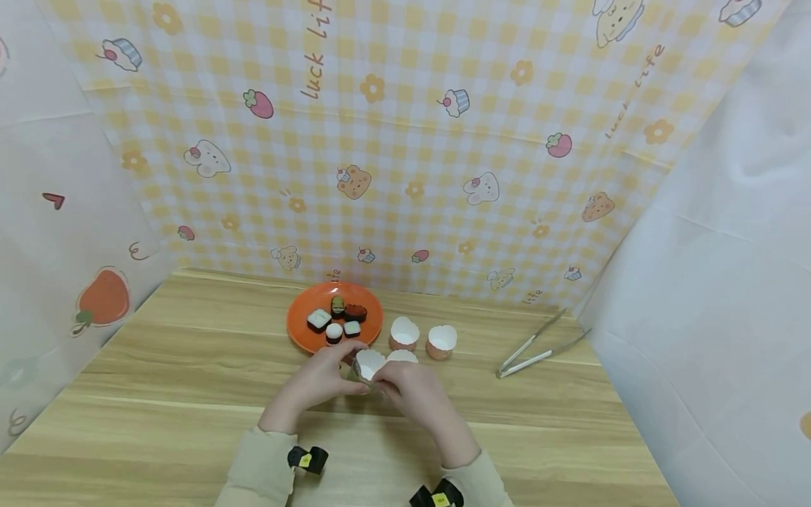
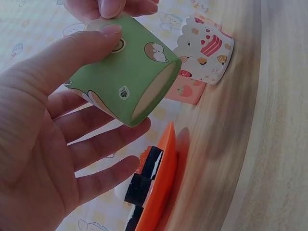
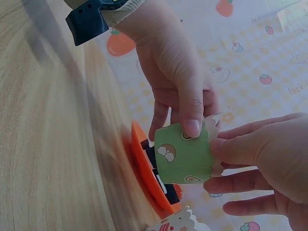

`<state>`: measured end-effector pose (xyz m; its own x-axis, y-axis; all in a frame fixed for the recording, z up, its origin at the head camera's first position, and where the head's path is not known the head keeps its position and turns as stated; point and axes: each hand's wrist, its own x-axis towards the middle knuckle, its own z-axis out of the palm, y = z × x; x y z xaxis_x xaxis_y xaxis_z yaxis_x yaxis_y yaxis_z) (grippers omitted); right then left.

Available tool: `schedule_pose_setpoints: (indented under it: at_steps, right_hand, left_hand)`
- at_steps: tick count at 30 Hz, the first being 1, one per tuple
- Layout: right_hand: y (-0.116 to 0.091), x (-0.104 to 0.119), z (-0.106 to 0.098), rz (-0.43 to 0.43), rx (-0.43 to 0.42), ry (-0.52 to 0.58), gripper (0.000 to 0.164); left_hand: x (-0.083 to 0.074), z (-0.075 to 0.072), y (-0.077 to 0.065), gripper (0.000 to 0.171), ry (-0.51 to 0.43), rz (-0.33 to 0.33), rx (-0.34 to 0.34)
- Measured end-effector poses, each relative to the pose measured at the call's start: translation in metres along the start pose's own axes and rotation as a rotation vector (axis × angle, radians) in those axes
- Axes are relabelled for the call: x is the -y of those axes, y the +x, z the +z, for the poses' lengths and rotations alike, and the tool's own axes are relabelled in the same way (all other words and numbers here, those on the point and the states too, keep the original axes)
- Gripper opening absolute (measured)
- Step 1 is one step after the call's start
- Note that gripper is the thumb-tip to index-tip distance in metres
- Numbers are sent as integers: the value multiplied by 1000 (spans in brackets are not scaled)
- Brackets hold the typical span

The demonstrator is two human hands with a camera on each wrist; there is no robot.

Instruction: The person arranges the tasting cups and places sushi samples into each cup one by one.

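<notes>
A green paper baking cup [image 2: 139,82] with small animal pictures is held up between both hands, tilted, its white inside showing in the head view. My left hand [image 1: 317,384] grips it with the thumb on one side and fingers spread round the other. With thumb and fingertips, my right hand [image 3: 255,163] pinches the scalloped rim. Just behind the right hand stands a white-lined baking cup [image 1: 402,356], partly covered by it. Close to the left fingers lies an orange plate [image 1: 299,310] bearing several toy-like sushi pieces [image 1: 319,320].
Two more baking cups stand upright beyond the hands, a middle cup [image 1: 404,334] and a right-hand cup [image 1: 441,343]. Metal tongs [image 1: 532,361] lie spread at the right of the wooden table [image 1: 158,380]. A checked cloth [image 1: 405,141] hangs along the back edge.
</notes>
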<state>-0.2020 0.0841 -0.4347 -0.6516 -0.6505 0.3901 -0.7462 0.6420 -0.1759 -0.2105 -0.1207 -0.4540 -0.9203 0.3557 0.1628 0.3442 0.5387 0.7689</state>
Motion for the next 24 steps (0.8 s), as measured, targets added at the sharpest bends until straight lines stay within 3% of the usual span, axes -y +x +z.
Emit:
schedule_pose_setpoints:
  at_steps: [8, 16, 24]
  right_hand:
    - [-1, -3, -3, 18, -30, 40, 7]
    - [-1, -6, -7, -21, -86, 34, 6]
    - [-3, -8, -16, 4, -83, 32, 4]
  left_hand:
    - [0, 0, 0, 62, 16, -13, -4]
    - [1, 0, 0, 59, 19, -3, -14]
    - [4, 1, 0, 59, 32, -7, -15]
